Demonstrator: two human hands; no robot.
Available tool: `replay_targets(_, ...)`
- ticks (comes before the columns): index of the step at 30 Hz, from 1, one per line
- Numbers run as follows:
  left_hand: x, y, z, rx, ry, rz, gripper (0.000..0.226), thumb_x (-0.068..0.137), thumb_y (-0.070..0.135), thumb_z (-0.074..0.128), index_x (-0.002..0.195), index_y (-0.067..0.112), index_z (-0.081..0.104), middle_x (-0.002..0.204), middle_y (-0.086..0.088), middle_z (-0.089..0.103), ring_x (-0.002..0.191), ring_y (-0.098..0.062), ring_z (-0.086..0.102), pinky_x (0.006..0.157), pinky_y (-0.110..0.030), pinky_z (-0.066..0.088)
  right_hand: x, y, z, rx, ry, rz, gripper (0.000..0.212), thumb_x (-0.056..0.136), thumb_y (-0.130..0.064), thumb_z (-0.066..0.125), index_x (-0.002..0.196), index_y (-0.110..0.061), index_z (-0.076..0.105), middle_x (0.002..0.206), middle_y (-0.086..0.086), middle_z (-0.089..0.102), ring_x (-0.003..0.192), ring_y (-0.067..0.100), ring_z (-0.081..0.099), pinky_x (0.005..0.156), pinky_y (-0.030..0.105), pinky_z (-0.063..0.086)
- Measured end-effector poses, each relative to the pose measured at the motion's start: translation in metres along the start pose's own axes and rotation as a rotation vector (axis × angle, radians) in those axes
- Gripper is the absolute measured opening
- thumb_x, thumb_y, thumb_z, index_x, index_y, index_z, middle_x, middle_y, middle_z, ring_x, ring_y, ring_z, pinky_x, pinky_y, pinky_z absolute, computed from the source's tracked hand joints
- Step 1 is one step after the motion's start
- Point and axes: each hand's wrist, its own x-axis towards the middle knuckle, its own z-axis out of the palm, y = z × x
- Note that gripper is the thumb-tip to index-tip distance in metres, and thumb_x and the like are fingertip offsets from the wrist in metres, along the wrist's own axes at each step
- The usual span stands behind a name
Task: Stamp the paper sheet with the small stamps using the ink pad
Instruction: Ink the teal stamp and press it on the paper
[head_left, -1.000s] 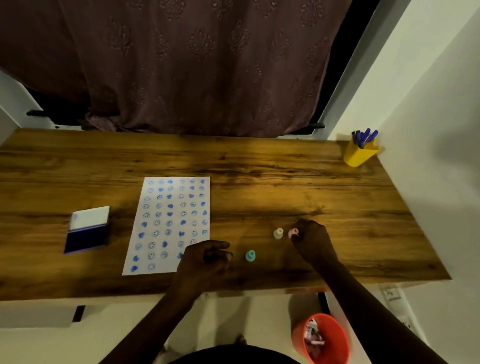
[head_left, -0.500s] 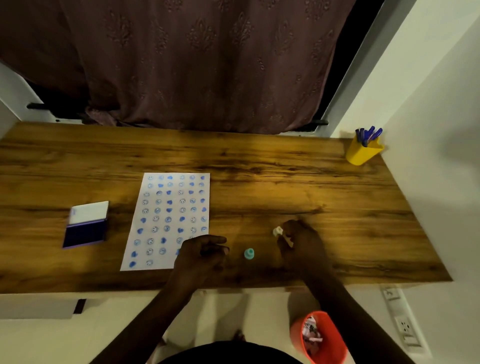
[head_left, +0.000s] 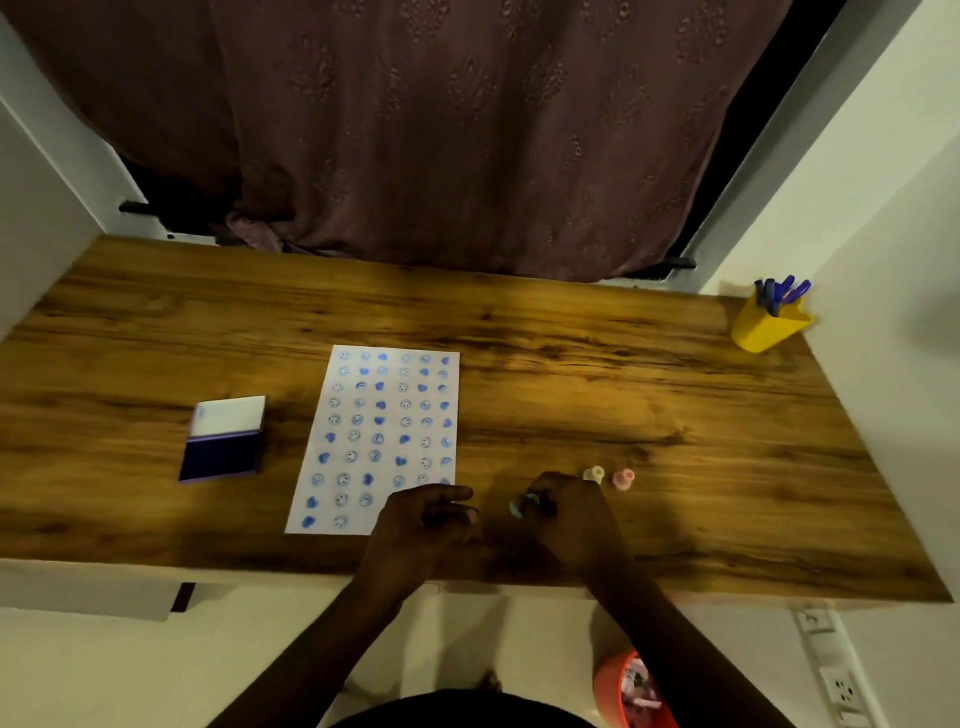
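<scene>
A white paper sheet (head_left: 375, 436) covered with blue smiley and heart prints lies on the wooden desk (head_left: 571, 374). To its left sits the open ink pad (head_left: 224, 440), dark blue pad near me, white lid behind. My right hand (head_left: 566, 512) has its fingers closed on a small teal stamp (head_left: 518, 507) right of the sheet. A cream stamp (head_left: 594, 474) and a pink stamp (head_left: 623, 478) stand just beyond that hand. My left hand (head_left: 423, 519) rests loosely curled on the sheet's near right corner, holding nothing.
A yellow cup (head_left: 769, 327) with blue pens stands at the desk's far right corner by the wall. A curtain (head_left: 467, 130) hangs behind the desk. An orange bin (head_left: 618, 691) sits on the floor below the front edge.
My right hand left the pink and cream stamps standing and moved left onto the teal stamp. The left hand stayed at the sheet's corner.
</scene>
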Motion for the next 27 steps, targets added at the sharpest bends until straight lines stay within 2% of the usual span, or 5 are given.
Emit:
replay_targets(6, -0.002, -0.004, -0.028, -0.183, -0.02, 0.037, 0.03, 0.078, 0.033, 0.084, 0.108, 0.034, 0.078, 0.104, 0.003, 0.082, 0.095, -0.023, 0.081, 0.083, -0.047, 0.066, 0.0, -0.058, 0.009, 0.605, -0.151, 0.221, 0.027, 0.086, -0.039, 0.078, 0.07, -0.018, 0.075, 0.061, 0.004, 0.071, 0.051, 0.012, 0.062, 0.057, 0.03, 0.051)
replay_targets(12, -0.005, -0.007, -0.067, -0.228, 0.026, 0.068, 0.019, 0.08, 0.023, 0.085, 0.099, 0.021, 0.084, 0.1, -0.006, 0.084, 0.093, -0.026, 0.081, 0.08, -0.035, 0.066, -0.002, -0.105, 0.031, 0.866, -0.311, 0.287, 0.021, 0.089, -0.035, 0.077, 0.093, -0.015, 0.079, 0.08, 0.009, 0.078, 0.066, 0.015, 0.068, 0.061, 0.025, 0.054)
replay_targets(16, -0.009, -0.014, -0.1, -0.279, 0.1, 0.062, 0.013, 0.087, 0.009, 0.08, 0.099, 0.009, 0.083, 0.098, -0.012, 0.083, 0.09, -0.03, 0.081, 0.072, -0.03, 0.065, 0.004, -0.131, 0.044, 0.857, -0.367, 0.184, 0.013, 0.089, -0.019, 0.078, 0.102, -0.02, 0.081, 0.092, 0.013, 0.08, 0.082, 0.019, 0.075, 0.074, 0.027, 0.059)
replay_targets(20, -0.011, -0.022, -0.138, -0.3, 0.16, 0.055, 0.013, 0.08, 0.023, 0.083, 0.091, 0.017, 0.086, 0.091, -0.014, 0.083, 0.087, -0.033, 0.081, 0.076, -0.034, 0.065, 0.018, -0.16, 0.058, 0.74, -0.344, 0.088, 0.02, 0.084, -0.01, 0.082, 0.102, -0.019, 0.082, 0.097, 0.001, 0.081, 0.09, 0.017, 0.077, 0.073, 0.024, 0.061)
replay_targets(27, -0.022, -0.048, -0.213, -0.27, 0.348, 0.081, 0.016, 0.087, 0.01, 0.08, 0.096, 0.024, 0.082, 0.101, -0.006, 0.083, 0.095, -0.027, 0.08, 0.079, -0.043, 0.066, 0.054, -0.222, 0.095, 0.289, -0.25, -0.174, 0.017, 0.088, -0.033, 0.079, 0.104, -0.03, 0.077, 0.094, -0.012, 0.078, 0.082, 0.003, 0.073, 0.069, 0.016, 0.057)
